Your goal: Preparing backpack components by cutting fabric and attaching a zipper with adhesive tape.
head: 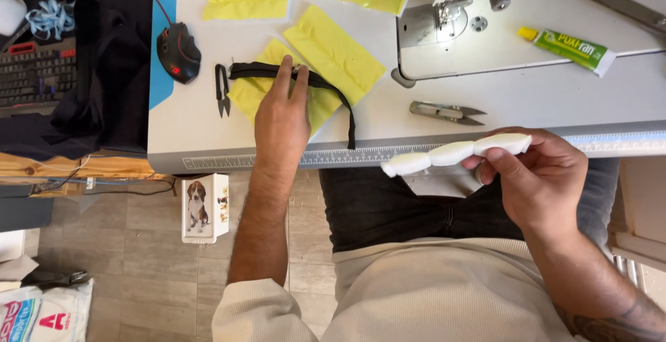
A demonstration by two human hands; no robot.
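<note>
Head view: left hand point(281, 123) fingers flat on black zipper point(326, 87), right hand point(541, 179) fingers gripping white padded strip point(454, 153) past table edge point(277, 161).

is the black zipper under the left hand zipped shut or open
Cannot tell: the black zipper lies as one narrow strip across the yellow fabric, but its teeth are too small to see.

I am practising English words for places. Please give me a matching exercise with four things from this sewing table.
Things:
1. black zipper
2. white foam strip
3. glue tube
4. computer mouse

Places:
A. on the blue mat
B. under the left hand
C. right of the sewing machine
D. in the right hand

Pairs: 1-B, 2-D, 3-C, 4-A
</note>
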